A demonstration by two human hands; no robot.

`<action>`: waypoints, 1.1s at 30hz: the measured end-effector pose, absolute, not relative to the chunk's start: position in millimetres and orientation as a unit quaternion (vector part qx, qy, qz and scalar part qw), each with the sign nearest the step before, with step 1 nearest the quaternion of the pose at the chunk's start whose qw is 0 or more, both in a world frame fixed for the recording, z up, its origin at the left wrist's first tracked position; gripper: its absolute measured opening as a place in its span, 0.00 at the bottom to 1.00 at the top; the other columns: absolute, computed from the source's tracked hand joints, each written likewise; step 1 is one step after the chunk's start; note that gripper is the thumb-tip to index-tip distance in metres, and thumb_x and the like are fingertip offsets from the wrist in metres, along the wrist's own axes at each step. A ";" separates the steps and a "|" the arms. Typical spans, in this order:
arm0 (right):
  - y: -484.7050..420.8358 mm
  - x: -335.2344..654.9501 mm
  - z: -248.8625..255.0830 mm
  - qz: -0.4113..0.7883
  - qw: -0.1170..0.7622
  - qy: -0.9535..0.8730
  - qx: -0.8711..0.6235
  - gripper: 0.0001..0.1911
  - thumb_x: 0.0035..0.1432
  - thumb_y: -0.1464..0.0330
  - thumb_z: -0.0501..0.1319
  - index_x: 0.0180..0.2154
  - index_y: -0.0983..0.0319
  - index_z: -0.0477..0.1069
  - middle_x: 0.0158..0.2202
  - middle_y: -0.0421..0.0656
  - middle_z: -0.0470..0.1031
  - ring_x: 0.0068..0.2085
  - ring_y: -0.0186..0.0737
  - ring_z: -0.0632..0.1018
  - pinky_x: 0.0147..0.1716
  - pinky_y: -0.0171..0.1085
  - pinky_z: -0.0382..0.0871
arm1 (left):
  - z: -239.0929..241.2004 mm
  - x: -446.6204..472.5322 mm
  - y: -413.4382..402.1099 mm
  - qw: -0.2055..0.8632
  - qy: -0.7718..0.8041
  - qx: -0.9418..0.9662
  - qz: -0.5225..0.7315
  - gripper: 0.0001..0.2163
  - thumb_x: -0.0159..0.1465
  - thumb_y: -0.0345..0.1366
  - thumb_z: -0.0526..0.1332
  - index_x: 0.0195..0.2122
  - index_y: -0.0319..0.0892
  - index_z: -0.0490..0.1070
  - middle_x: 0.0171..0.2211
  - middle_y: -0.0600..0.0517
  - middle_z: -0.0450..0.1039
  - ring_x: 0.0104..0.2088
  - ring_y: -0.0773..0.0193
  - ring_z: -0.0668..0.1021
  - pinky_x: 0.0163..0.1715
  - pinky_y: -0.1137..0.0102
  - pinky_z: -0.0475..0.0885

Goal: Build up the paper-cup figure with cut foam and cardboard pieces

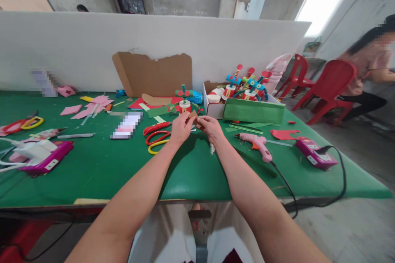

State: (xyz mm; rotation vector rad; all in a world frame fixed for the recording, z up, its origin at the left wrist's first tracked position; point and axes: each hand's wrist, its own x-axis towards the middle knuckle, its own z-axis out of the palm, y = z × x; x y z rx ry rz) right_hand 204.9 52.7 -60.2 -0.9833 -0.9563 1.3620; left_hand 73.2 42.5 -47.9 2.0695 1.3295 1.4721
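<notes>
My left hand (180, 128) and my right hand (211, 126) meet over the table, fingers pinched on a small brown piece of cardboard (193, 114). Below my right palm hangs a whitish scrap (212, 148); what it is I cannot make out. Just behind my hands stands a small paper figure (184, 104) with a green head, red discs and a white-and-red body. Scissors with red and yellow handles (158, 143) lie left of my left hand. To the right of my right hand rests a pink glue gun (257, 143).
A box (215, 111) of similar figures stands at the back right, a green paper strip (253, 111) against it. Purple power strips (316, 154) sit on both sides, with cables. A phone (127, 125) and pink paper (92, 107) lie left. A person (367, 65) sits far right.
</notes>
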 end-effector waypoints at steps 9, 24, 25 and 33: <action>52.4 203.8 -56.6 0.574 0.573 -0.399 -0.427 0.15 0.34 0.60 0.70 0.25 0.61 0.75 0.23 0.37 0.74 0.27 0.32 0.72 0.30 0.34 0.67 | -48.1 74.9 45.6 0.304 0.471 0.610 0.560 0.09 0.58 0.41 0.58 0.27 0.41 0.67 0.18 0.57 0.66 0.18 0.68 0.69 0.20 0.74 0.63; 38.9 198.0 -43.6 0.493 0.603 -0.433 -0.454 0.18 0.38 0.55 0.68 0.23 0.61 0.69 0.19 0.35 0.71 0.19 0.31 0.69 0.21 0.32 0.66 | -43.6 76.9 44.5 0.405 0.435 0.549 0.587 0.18 0.58 0.50 0.58 0.22 0.41 0.64 0.14 0.58 0.62 0.15 0.72 0.65 0.19 0.75 0.63; 38.7 198.3 -42.7 0.473 0.622 -0.418 -0.464 0.18 0.39 0.54 0.67 0.23 0.61 0.68 0.18 0.35 0.70 0.18 0.31 0.68 0.20 0.32 0.65 | -42.3 77.8 43.5 0.405 0.429 0.546 0.594 0.18 0.58 0.50 0.59 0.21 0.40 0.64 0.14 0.58 0.63 0.15 0.72 0.66 0.19 0.76 0.63; 35.9 195.0 -43.0 0.392 0.646 -0.403 -0.516 0.22 0.41 0.54 0.67 0.16 0.59 0.57 0.11 0.30 0.56 0.13 0.28 0.60 0.13 0.30 0.52 | -40.4 84.2 37.7 0.447 0.400 0.562 0.569 0.14 0.50 0.46 0.66 0.25 0.40 0.69 0.17 0.58 0.68 0.19 0.71 0.70 0.22 0.75 0.67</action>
